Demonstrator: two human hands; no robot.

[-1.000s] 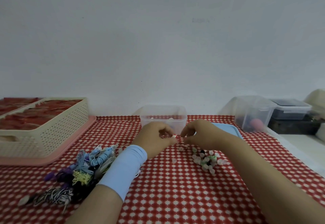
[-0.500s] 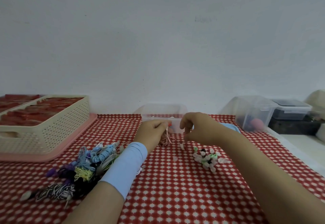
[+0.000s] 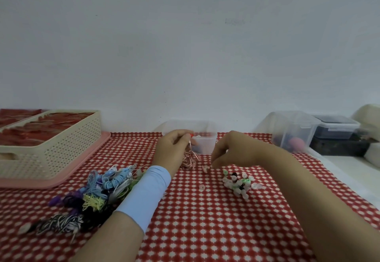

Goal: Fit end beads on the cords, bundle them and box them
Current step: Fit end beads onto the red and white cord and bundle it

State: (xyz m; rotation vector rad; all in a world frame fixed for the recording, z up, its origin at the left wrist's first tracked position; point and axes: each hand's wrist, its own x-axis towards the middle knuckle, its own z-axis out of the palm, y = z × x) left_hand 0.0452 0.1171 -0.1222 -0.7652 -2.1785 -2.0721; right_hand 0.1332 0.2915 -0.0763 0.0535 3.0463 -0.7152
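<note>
The left hand's (image 3: 174,148) grip was clamped on a pink cord (image 3: 190,158) bearing one red bead (image 3: 192,135); the right hand's (image 3: 230,152) grip, apart, reached for a loose bead (image 3: 205,168) on the table (image 3: 205,224). Many cords (image 3: 98,191) apparently awaited beads and boxing.

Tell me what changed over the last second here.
The hands parted: the left hand lifted, keeping its grip on the pink cord, which now dangles; the right hand let go and dropped toward a loose bead on the cloth. The bead pile, cord pile and clear tub stayed put.
</note>
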